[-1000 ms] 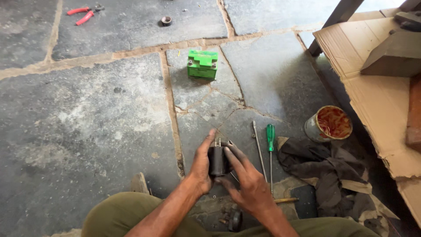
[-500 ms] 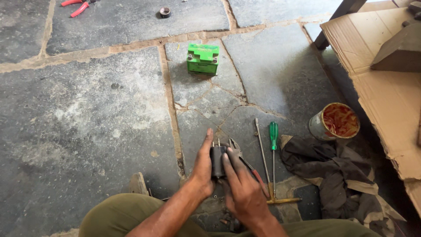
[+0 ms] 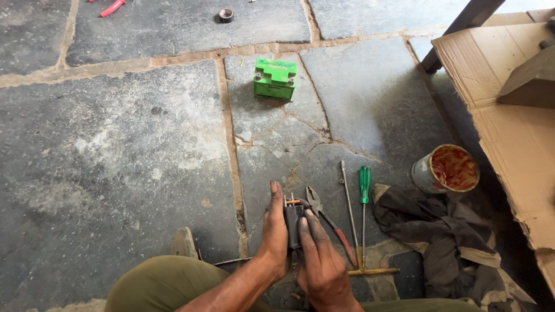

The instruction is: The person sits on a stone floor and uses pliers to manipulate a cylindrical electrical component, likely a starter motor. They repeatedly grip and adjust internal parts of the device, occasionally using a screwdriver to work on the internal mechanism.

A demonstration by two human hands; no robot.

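Both of my hands hold a small black electrical part (image 3: 292, 218) with metal terminals at its top, low in the middle of the head view. My left hand (image 3: 273, 231) grips its left side with the thumb stretched up. My right hand (image 3: 319, 260) covers its front and right side with the fingers laid over it. Right beside the part, on the stone floor, lie pliers with red handles (image 3: 326, 218).
A green box-shaped battery (image 3: 275, 79) sits on the stone floor ahead. A green-handled screwdriver (image 3: 364, 199), a metal rod (image 3: 348, 205), a dark rag (image 3: 439, 231) and a tin can (image 3: 445, 169) lie to the right. Cardboard (image 3: 509, 115) lines the right edge. Red-handled tool (image 3: 111, 7) and tape roll (image 3: 226, 15) lie far ahead.
The view has tilted and shifted slightly. My hands keep holding the black part, and my right fingers have slid further over its front.
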